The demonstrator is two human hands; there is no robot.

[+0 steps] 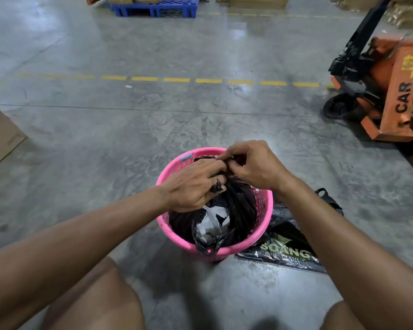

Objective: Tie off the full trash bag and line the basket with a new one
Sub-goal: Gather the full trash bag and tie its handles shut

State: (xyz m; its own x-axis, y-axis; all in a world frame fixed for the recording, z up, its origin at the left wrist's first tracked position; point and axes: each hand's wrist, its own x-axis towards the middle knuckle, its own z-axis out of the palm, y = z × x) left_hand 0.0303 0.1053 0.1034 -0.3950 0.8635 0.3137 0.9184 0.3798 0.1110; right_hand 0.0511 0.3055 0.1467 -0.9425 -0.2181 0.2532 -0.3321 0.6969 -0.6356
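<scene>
A pink perforated plastic basket (pixel 264 215) stands on the concrete floor in front of my knees. Inside it sits a full black trash bag (pixel 239 206) with white scraps showing through a gap. My left hand (pixel 192 186) and my right hand (pixel 253 165) meet above the basket's far rim, each pinching a gathered strand of the bag's mouth, the strands crossed between my fingers. A flat, folded new black bag (pixel 286 246) with pale lettering lies on the floor, touching the basket's right side.
An orange pallet jack (pixel 391 91) stands at the right. A flattened cardboard sheet (pixel 0 134) lies at the left edge. A blue pallet (pixel 157 7) and cartons sit far back. A dashed yellow line (pixel 177 79) crosses the floor.
</scene>
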